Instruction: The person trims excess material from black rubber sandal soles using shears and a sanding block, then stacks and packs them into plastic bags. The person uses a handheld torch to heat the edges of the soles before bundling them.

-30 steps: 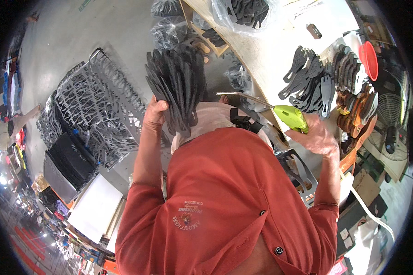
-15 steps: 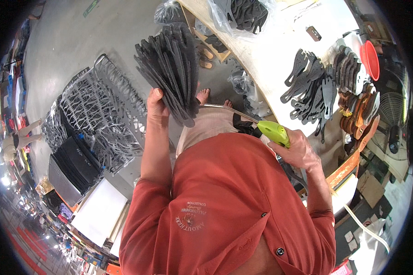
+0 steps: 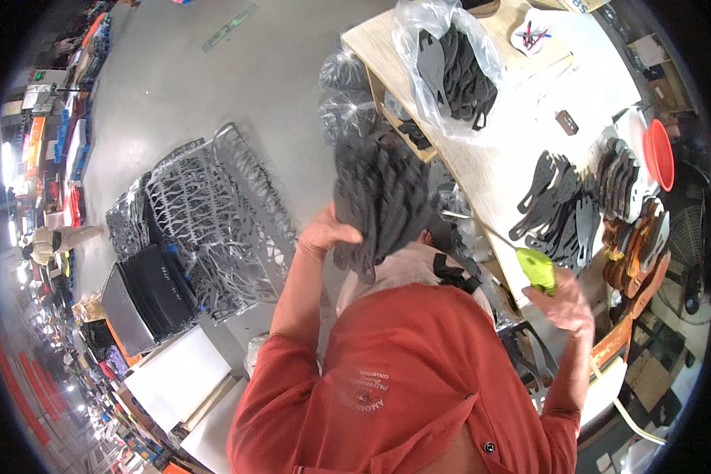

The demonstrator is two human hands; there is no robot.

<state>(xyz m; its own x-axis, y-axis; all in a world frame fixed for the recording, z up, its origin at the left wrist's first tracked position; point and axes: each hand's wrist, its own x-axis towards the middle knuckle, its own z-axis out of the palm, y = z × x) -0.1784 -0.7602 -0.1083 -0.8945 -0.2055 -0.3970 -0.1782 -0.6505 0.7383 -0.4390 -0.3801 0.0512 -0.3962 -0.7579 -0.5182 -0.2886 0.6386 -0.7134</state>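
Observation:
My left hand grips a thick bundle of dark grey, flat cut-out pieces by its lower left edge, the thumb lying across the front. The bundle is upright in front of my lap and slightly blurred. On the right, my right hand is closed round the lime-green handle of a tool with a long thin metal shaft. That shaft points up and left across the table's edge, apart from the bundle. Near the tool, a pile of similar dark cut-outs lies on the pale table.
An open plastic bag of dark cut-outs stands on the table's far part. A red bowl, stacked brown pieces and a fan are at right. Grey cut-out sheet scraps and a black stack lie on the left.
The tool's shaft has come away from the bundle, and my right hand has moved right, closer to the table pile. My left hand has turned the bundle; its broad side shows more. The view has shifted.

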